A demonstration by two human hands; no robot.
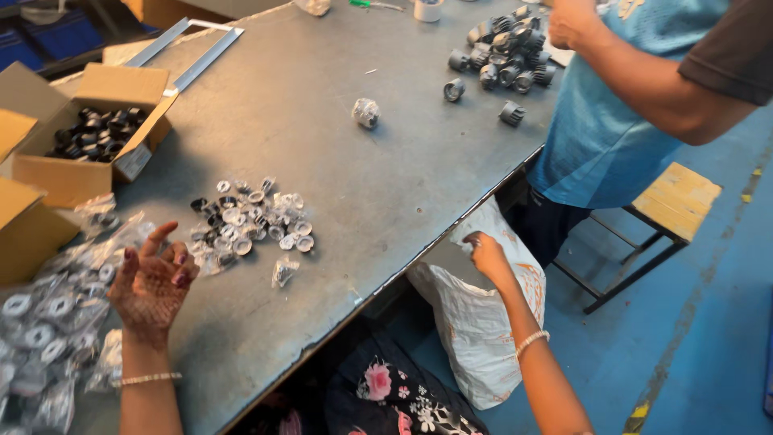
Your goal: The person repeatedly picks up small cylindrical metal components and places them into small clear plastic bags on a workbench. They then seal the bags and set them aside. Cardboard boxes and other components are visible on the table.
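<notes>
At the lower left of the frame the person's left hand (153,282) is raised palm-up just above the grey metal table (322,153), fingers spread wide and curled, holding nothing that shows. Just right of it, left of the frame's centre, lies a loose heap of small round clear-and-black lens parts (250,224), too many and too overlapped to count, with one single clear plastic packet (283,272) lying apart just below the heap. Along the left edge spreads a pile of clear plastic bags with black ring parts inside (48,330), likewise too tangled to count. The right hand (485,254), at lower centre right, hangs off the table's edge over one white woven sack (475,322) on the floor, fingers pinched narrowly together; whether anything sits between them cannot be told. At upper left stands one open brown cardboard box (72,173) filled with black rings, with two more cardboard flaps or boxes at the left edge. One crumpled clear wrapper (365,112) lies at upper centre. At the upper right a cluster of grey cylindrical housings (503,52) sits before a second person in a blue shirt (600,121), with three housings lying loose beside it. One yellow wooden stool (675,200) stands at right.
</notes>
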